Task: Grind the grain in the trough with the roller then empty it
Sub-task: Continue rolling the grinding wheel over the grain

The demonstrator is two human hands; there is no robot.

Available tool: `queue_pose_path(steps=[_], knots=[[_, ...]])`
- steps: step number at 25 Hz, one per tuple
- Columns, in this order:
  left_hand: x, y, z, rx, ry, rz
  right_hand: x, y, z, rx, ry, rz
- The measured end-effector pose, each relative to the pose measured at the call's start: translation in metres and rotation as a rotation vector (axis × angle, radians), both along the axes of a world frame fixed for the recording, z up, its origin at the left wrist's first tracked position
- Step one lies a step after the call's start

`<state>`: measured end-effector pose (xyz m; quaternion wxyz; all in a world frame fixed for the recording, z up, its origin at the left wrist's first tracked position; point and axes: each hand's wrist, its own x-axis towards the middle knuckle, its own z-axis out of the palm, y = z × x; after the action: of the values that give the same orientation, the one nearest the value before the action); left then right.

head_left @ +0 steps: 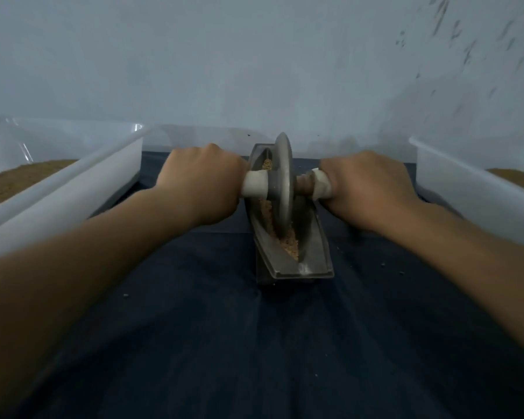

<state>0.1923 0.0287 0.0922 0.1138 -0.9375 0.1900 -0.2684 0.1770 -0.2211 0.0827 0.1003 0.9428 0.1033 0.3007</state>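
On the dark blue cloth-covered counter (224, 343), at the centre of the view, lay a long grey boat-shaped metal trough (310, 263), its length running from 12 to 6 o'clock. A grey metal disc roller (283, 182) stood upright on edge in the trough's channel, toward its 12 o'clock half, with the axle crossing from 9 to 3 o'clock and a white handle (254, 184) at each end. The left hand (203, 182) was clenched round the handle on the 9 o'clock side, knuckles up, and the right hand (366, 189) grasped the handle on the 3 o'clock side in the same way. Pale tan crushed grain (289, 244) lay in the channel, most of it at the roller's 6 o'clock side and a little beyond it at 12 o'clock. A translucent white plastic bin (73, 182) sat at the trough's 9 o'clock, holding a brown granular heap (22, 179); a second bin (466, 192) of the same kind sat at 3 o'clock, also showing brown contents. A few loose specks (125, 295) lay on the cloth. A plain white wall (254, 71) rose at 12 o'clock.
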Motion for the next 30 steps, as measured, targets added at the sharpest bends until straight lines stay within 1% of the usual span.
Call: queue_pose_path(steps=[2,3,5,7,8,10,12,15,20,22,26,30], knots=[[-0.012,0.007,0.007,0.014,0.102,-0.052,-0.019,-0.005,0.008,-0.045,0.022,-0.003],[-0.014,0.009,0.01,0.02,0.117,-0.073,-0.025,-0.006,0.01,-0.048,0.009,-0.003],[-0.008,0.008,0.008,0.043,0.057,-0.076,-0.029,-0.006,0.005,-0.032,-0.019,-0.021],[0.01,0.001,0.002,0.046,-0.025,-0.014,-0.015,-0.004,-0.004,-0.017,-0.047,-0.045],[0.021,-0.003,0.001,0.034,-0.032,0.023,-0.002,-0.001,-0.006,0.0,-0.062,-0.039],[0.044,-0.007,0.003,-0.013,0.049,0.077,0.029,0.007,-0.005,0.034,-0.067,-0.043],[0.063,-0.008,0.004,-0.074,0.163,0.091,0.055,0.014,0.0,-0.003,-0.064,-0.078],[0.068,-0.004,-0.002,-0.135,0.203,0.084,0.064,0.018,0.006,-0.068,-0.08,-0.056],[0.023,0.0,-0.007,-0.136,0.137,0.08,0.023,0.019,0.009,-0.096,-0.086,-0.015],[-0.004,0.001,-0.008,-0.109,0.095,0.072,-0.002,0.014,0.01,-0.117,-0.049,-0.019],[-0.041,0.003,-0.002,-0.031,-0.025,0.051,-0.043,0.004,0.014,-0.052,-0.02,-0.012],[-0.045,0.0,0.002,0.005,-0.102,0.047,-0.051,0.006,0.012,-0.013,-0.005,-0.016]])
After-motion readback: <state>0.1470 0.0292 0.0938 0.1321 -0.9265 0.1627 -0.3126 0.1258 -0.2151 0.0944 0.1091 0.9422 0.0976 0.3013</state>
